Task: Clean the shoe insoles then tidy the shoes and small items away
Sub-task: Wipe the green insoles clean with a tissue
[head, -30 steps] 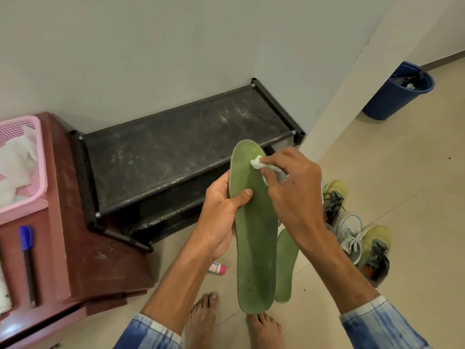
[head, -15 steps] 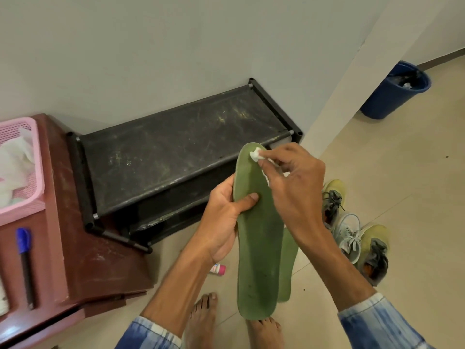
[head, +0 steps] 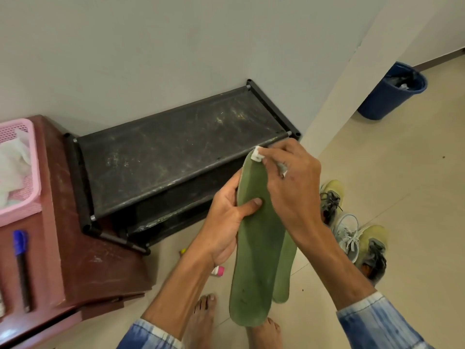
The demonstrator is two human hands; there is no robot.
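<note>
2 hands are engaged in the head view. Your left hand [head: 226,222] grips the flat green foam insole [head: 256,260] at mid-length, thumb pressed on its face, toe end up. A second green insole [head: 285,273] sits just behind it; whether you hold it cannot be told. Your right hand [head: 292,187] pinches a small white wipe [head: 257,154] against the toe end. The yellow-green laced shoes [head: 372,248] stand on the tiled floor [head: 415,197] at right, near the black shoe rack [head: 176,159].
</note>
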